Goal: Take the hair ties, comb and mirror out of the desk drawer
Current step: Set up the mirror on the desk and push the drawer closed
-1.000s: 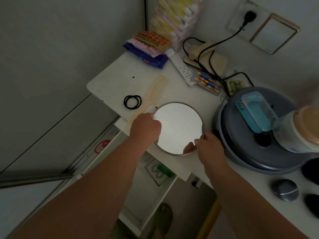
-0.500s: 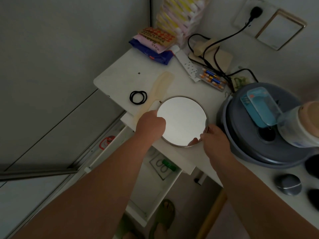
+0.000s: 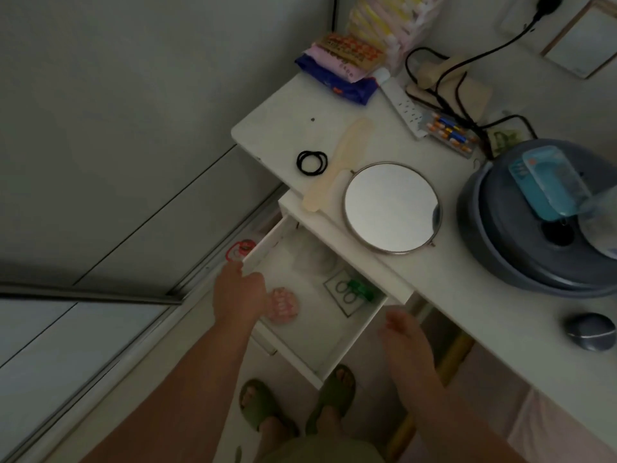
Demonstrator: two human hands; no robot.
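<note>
The round mirror lies flat on the white desk, near its front edge. Left of it rest the pale comb and the black hair ties. Below the desktop the white drawer stands pulled out. My left hand is over the drawer's left side, fingers curled next to a pink round item; whether it grips anything I cannot tell. My right hand hovers by the drawer's right front corner, fingers loose, holding nothing.
A grey round appliance with a blue case on top fills the desk's right side. Packets, a power strip and cables crowd the back. A green-and-white card lies in the drawer. My feet in green slippers stand below.
Both hands let go of the mirror, which now lies on the desk, and dropped down to the open drawer. The view shifted lower.
</note>
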